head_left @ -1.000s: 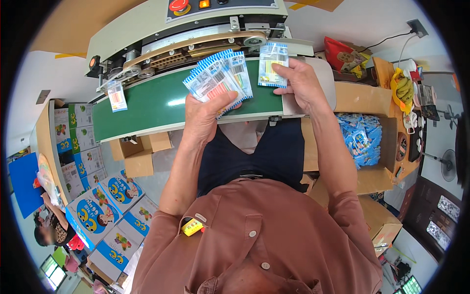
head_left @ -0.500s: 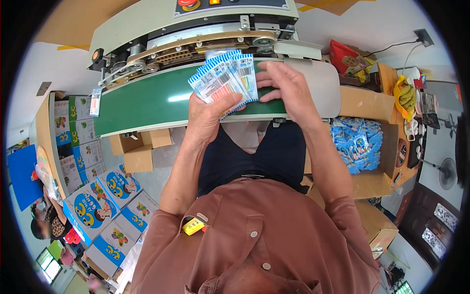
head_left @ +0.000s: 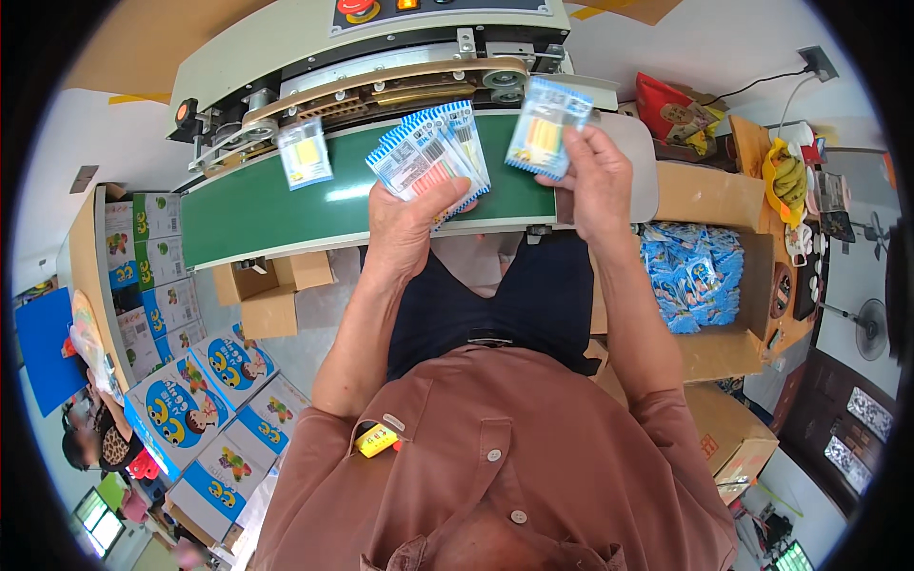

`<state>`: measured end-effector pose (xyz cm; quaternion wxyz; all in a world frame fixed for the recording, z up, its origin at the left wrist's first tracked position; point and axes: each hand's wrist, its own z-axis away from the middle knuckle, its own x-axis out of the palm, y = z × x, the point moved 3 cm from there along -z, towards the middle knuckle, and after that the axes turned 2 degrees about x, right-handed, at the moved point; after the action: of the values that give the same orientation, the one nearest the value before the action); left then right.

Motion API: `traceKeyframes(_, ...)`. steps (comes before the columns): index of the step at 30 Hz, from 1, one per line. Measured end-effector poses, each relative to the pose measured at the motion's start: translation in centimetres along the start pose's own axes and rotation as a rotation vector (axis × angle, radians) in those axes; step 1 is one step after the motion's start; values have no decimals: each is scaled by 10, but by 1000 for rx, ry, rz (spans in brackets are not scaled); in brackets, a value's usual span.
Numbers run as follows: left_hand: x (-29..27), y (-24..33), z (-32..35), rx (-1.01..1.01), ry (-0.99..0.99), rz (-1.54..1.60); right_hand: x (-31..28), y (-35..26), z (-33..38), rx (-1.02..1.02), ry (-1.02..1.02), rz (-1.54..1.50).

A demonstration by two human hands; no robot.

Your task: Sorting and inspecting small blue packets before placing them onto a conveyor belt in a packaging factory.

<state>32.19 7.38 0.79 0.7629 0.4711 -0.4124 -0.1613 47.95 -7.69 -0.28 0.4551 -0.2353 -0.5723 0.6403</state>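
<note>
My left hand (head_left: 411, 221) grips a fanned stack of small plastic packets (head_left: 424, 157) with blue striped edges and barcodes, held over the green conveyor belt (head_left: 238, 224). Between the thumb and fingers of my right hand (head_left: 602, 181) is a single packet (head_left: 545, 133), yellow inside and slightly blurred. It is held up at the right end of the band sealing machine (head_left: 381, 81), close to its rollers. Another packet (head_left: 305, 154) with yellow contents stands at the sealing band on the left, its lower part over the belt.
An open carton (head_left: 709, 357) full of blue packets (head_left: 693, 278) stands at my right. Printed boxes (head_left: 181, 404) are stacked at the left. A red bag (head_left: 666, 109) lies beyond the belt's right end. Another person (head_left: 100, 433) is at the far left.
My right hand has moved up and right, now with one packet in it. A packet has come out leftward from behind the stack, and the one at the belt's left end is gone.
</note>
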Motion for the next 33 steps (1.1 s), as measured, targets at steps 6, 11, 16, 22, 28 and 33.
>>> traceKeyframes(6,-2,3,-3,0,4,3,-12,-5,-21,142,-29,73)
traceKeyframes(11,-1,5,-3,-13,-19,-3,11,1,-36,189,-90,124)
traceKeyframes(16,2,7,-3,-50,-24,12,37,-4,-37,190,-128,271)
traceKeyframes(22,9,1,-4,-91,-42,19,38,-4,-3,118,-271,126)
traceKeyframes(28,14,-4,-8,-97,-87,-8,17,5,-4,136,-212,-39)
traceKeyframes(33,1,4,-8,-193,-34,39,-13,-9,-17,162,-42,9)
